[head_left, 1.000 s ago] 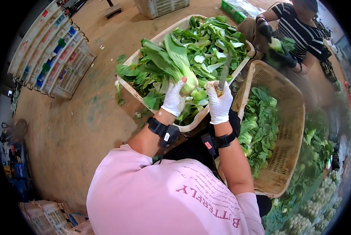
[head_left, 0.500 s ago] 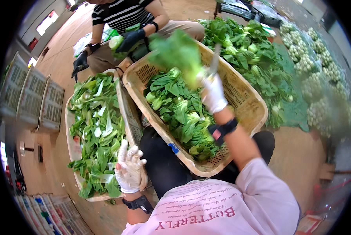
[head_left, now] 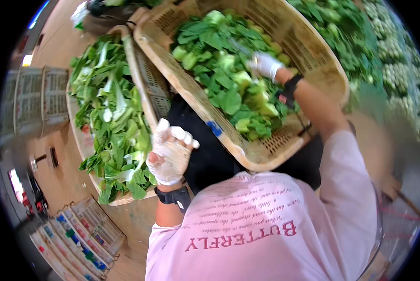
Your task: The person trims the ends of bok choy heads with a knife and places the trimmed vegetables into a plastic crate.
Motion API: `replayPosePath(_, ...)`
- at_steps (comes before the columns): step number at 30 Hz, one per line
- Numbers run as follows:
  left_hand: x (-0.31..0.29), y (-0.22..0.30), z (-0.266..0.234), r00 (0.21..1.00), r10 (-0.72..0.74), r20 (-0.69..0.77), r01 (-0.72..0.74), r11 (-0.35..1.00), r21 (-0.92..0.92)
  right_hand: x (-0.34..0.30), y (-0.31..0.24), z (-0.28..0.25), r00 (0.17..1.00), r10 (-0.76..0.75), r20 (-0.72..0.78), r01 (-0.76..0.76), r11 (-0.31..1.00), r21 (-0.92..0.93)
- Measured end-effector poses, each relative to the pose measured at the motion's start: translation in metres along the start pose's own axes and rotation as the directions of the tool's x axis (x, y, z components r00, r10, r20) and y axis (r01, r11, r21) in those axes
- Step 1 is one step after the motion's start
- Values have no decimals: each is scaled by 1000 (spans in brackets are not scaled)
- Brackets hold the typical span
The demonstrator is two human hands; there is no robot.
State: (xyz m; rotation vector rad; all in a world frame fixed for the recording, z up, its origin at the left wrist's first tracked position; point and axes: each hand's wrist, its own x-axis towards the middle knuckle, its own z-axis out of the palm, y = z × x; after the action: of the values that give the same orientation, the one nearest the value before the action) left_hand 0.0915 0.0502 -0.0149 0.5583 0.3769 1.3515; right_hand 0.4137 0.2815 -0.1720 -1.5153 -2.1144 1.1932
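Observation:
My right hand (head_left: 266,65), in a white glove with a black wrist band, is low over the bok choy (head_left: 226,86) heaped in a tan plastic crate (head_left: 238,152). It is closed on a knife (head_left: 238,46), whose grey blade points away to the left over the leaves; the handle is hidden in the glove. My left hand (head_left: 172,152), gloved in white with the thumb partly bare, is held palm up between the crates. Its fingers are apart and slightly curled, with nothing in them. Beside it, loose bok choy leaves (head_left: 118,107) fill a second crate (head_left: 136,77).
A pile of bok choy (head_left: 329,25) lies beyond the tan crate on the right, near bundled pale-stemmed greens (head_left: 397,70). Stacked crates (head_left: 36,100) stand at the left, and more crates (head_left: 76,239) at the lower left. The tan crate rests against my legs.
The bok choy that was raised beside my right hand is no longer held up. That hand has come down over the heap. The view has tilted down, leaving the co-worker mostly out of it.

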Motion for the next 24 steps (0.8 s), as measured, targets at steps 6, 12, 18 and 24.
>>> replayPosePath(6, 10, -2, -13, 995, -79, 53, 91, 956, -278, 20, 107, 156, 741, 575, -348, -516, 818, 253)
replayPosePath(12, 11, 0, -12, 986, -59, 156, 105, 946, -305, 29, 85, 179, 462, 749, -474, -281, 631, 723)
replayPosePath(18, 12, 2, -10, 982, -58, 182, 114, 943, -314, 16, 84, 177, 532, 825, -190, -324, 405, 855)
replayPosePath(24, 10, 3, -11, 983, -52, 178, 96, 963, -251, 3, 76, 146, 580, 642, -501, -159, 693, 704)
